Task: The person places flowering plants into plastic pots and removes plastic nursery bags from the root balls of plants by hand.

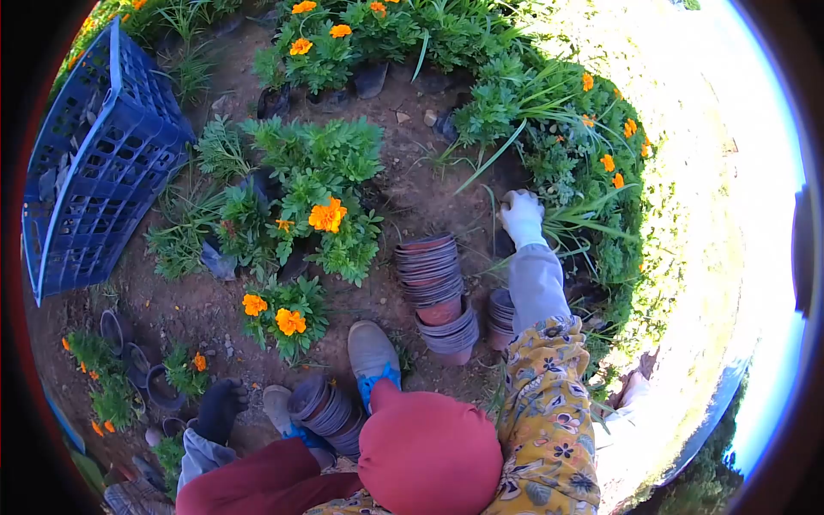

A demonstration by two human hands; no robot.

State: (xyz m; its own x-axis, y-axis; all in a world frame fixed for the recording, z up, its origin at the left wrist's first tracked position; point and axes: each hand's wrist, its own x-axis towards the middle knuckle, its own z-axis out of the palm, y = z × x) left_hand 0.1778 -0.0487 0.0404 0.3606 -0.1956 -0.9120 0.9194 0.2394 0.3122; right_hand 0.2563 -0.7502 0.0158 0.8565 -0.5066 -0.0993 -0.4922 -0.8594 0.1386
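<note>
The person crouches on the soil (pixel 429 193). The right hand (pixel 522 219), in a white glove, is at the edge of the leafy plants (pixel 558 167), which stand beyond the pot stack (pixel 429 275). The left hand (pixel 221 409), in a black glove, is low, near some loose pots (pixel 176 402). The fingers are small in my view, so I cannot tell if either hand grasps something. A blue crate (pixel 120 172) stands tilted at far left.
</note>
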